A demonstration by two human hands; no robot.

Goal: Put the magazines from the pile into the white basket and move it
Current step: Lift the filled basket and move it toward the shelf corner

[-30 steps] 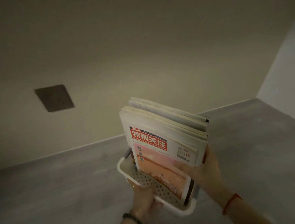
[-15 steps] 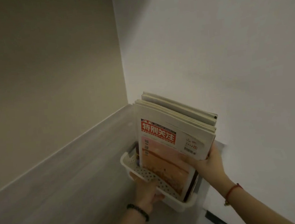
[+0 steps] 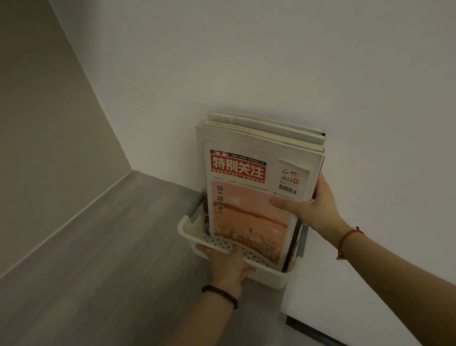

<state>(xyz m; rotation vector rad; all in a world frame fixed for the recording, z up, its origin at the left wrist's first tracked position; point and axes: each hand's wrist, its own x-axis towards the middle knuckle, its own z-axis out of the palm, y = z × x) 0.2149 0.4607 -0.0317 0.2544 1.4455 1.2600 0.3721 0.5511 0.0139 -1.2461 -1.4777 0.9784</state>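
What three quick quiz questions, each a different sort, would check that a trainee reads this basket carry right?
1. True or false: the stack of paper magazines stands upright inside the white perforated plastic basket.
2. Multiple choice: the left hand holds A) the basket's near rim and side, B) the magazines' top edge, C) nothing.
3. Fill in: the right hand, with a red string bracelet on its wrist, steadies the ___ by their right edge.

Key: 1 true; 2 A; 3 magazines.
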